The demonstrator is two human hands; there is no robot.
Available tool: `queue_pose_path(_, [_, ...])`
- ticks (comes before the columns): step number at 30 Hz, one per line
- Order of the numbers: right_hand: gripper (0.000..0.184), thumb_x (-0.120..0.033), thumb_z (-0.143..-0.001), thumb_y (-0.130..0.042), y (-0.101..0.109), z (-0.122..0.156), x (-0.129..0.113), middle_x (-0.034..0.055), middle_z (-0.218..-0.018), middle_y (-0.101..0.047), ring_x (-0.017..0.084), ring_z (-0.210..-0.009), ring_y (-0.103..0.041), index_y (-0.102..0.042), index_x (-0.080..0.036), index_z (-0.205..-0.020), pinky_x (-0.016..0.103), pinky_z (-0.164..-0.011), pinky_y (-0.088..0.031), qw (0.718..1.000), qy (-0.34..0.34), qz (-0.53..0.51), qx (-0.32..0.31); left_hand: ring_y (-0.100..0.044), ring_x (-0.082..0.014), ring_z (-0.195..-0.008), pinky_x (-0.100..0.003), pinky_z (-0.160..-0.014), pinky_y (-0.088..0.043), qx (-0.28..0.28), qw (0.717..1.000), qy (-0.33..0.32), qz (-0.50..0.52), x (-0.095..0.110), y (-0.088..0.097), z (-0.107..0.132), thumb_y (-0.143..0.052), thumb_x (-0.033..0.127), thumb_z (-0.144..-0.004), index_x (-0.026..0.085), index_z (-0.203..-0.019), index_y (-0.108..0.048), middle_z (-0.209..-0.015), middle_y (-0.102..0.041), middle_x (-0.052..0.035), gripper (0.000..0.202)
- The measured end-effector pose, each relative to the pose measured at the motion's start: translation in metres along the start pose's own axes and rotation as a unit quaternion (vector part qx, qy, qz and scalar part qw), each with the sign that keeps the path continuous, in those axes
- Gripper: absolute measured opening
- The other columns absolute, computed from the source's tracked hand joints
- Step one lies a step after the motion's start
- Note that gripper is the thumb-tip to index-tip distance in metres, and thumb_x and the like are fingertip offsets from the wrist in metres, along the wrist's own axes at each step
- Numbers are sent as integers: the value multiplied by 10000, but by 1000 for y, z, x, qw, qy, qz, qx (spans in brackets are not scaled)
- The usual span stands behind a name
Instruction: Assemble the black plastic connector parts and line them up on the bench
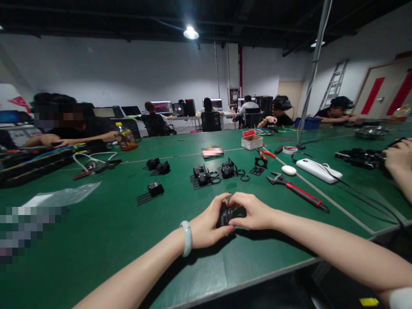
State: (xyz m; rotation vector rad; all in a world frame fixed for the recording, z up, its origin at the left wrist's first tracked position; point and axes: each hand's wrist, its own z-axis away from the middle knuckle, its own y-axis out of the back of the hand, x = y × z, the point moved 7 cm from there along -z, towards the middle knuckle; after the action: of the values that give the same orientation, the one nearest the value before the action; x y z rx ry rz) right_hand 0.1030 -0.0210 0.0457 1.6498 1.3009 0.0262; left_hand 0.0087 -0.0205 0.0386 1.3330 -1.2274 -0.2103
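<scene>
Just above the green table, my left hand [206, 226] and my right hand [255, 210] meet around a black cable gland [226, 217]. Left fingers wrap its body from one side. The right thumb and fingers pinch its other end; they partly hide it, so I cannot tell whether a separate nut is there. Beyond my hands stand several more black glands on slotted brackets, including a middle one [228, 171] and a left one [156, 188]. Black ring nuts [245, 180] lie beside them. A black bracket with a round hole [260, 163] stands to their right.
An adjustable wrench [302, 193] lies to the right, near a white power bank [318, 170] with a cable. Farther back are a small box [252, 143] and a metal pole [310, 86]. A plastic bag [64, 195] lies left. Other people sit around the table.
</scene>
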Motion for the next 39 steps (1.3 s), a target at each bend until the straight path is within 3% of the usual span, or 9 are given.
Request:
queue_pose_path(17, [290,-237,-612,-646,-2,3,4,39,-848,-558,156,-769,-524,-513,-167,-860,275,-695,-422,1000,-6,-9,9,-445,-192,-977,-388,-885,-352,-1,1000,-5,18,0,-1,-1,-550,217,-691,176,-1236,-134,-1056,-430,-78,687])
queue_pose_path(26, [268,-218,-614,-642,-1,4,6,35,-837,-573,158,-771,-538,-533,-171,-854,282,-698,-428,999,-22,-25,19,-438,-192,-951,-397,-867,-355,30,999,8,38,-5,-3,-2,-565,211,-671,186,-1250,-109,-1015,-417,-61,738])
queue_pose_path(39, [260,-224,-623,-636,-3,4,6,34,-818,-559,150,-746,-523,-527,-164,-851,271,-678,-429,999,-22,-24,8,-439,-185,-947,-380,-851,-369,15,999,22,25,-6,-4,0,-540,213,-691,178,-1244,-68,-1033,-388,-75,728])
